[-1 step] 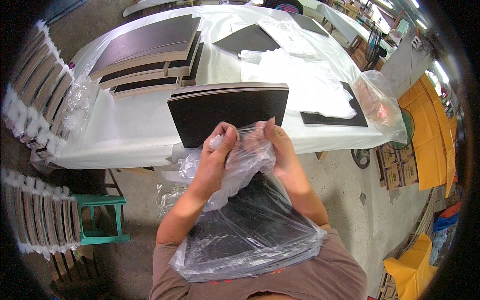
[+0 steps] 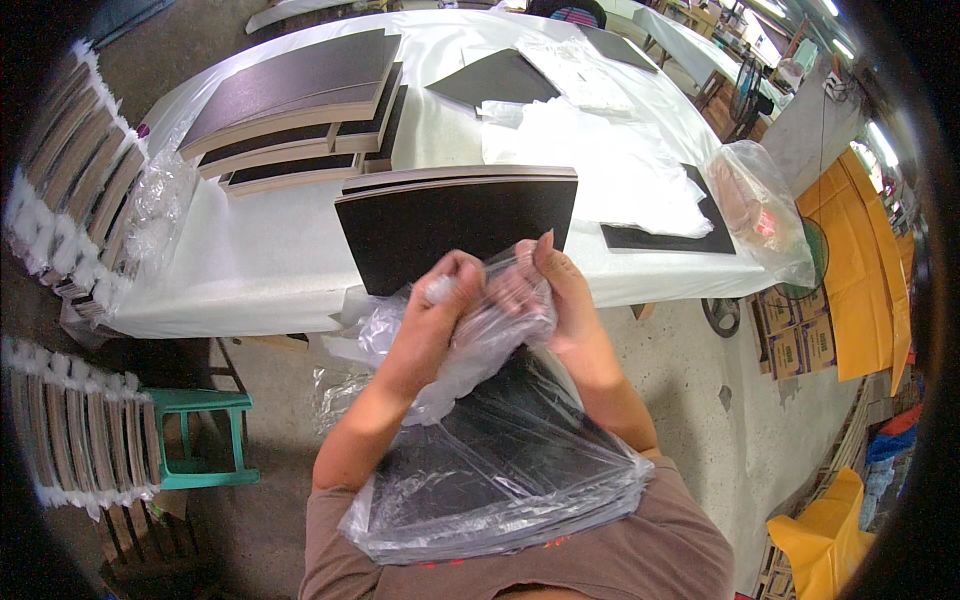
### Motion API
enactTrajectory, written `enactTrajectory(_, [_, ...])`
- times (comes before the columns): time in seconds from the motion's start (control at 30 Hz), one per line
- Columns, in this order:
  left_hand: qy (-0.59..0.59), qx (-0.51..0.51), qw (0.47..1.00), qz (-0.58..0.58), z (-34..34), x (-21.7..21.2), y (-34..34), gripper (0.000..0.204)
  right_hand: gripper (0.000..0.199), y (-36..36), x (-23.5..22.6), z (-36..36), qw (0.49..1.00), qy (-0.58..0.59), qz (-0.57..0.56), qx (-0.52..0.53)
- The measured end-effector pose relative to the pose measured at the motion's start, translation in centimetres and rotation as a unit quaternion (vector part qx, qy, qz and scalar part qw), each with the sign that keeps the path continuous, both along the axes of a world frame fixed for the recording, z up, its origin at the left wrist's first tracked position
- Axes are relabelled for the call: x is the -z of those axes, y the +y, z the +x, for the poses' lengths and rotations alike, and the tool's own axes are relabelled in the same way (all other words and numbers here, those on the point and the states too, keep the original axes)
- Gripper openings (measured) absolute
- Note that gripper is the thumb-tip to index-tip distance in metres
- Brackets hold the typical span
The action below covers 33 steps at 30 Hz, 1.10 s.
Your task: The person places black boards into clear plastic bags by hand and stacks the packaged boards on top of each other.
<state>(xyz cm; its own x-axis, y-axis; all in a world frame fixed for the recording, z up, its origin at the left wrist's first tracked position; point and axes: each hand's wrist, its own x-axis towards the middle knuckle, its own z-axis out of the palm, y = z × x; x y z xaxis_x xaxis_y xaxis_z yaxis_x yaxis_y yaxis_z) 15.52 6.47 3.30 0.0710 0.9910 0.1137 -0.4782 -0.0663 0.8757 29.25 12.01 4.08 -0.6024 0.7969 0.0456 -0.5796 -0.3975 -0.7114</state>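
Observation:
A clear plastic bag lies against my torso, with flat black panels inside it. Its crumpled mouth is bunched between my two hands. My left hand is closed on the film, its thumb pressed against the curled fingers. My right hand grips the other side of the gathered film, thumb pointing up; its fingers show through the plastic. Just beyond my hands, black boards with pale edges stand upright against the table's near edge.
A white-covered table carries stacked dark boards at left and white sheets at right. Bundled panels with white padding and a green stool stand left. Cartons sit right, below a table fan.
My left hand has shifted slightly down and to the right, toward my right hand. The film between the hands has moved a little; the boards have stayed put.

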Motion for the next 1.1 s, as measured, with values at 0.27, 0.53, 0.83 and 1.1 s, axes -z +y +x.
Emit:
enactTrajectory(0.27, [0.224, 0.412, 0.858, 0.207, -6.6, 1.4, -1.7, 0.034, 0.034, 3.8, -2.9, 6.6, 0.948, -0.063, -0.069, 0.304])
enactTrajectory(0.53, [-0.284, 0.088, 0.937, 0.186, -15.9, 1.5, -5.1, 0.047, 0.081, 0.8, 4.3, 4.4, 0.971, -0.151, 0.031, -0.185])
enactTrajectory(0.83, [0.057, -0.040, 0.996, -0.047, -8.0, 4.4, -5.9, 0.045, 0.039, 0.4, 2.4, 2.8, 0.748, -0.241, 0.429, -0.446])
enactTrajectory(1.1, [-0.025, -0.182, 0.983, -0.026, -9.7, 4.6, -5.4, 0.045, 0.044, 1.9, 2.5, 5.1, 0.977, 0.089, 0.020, -0.192])
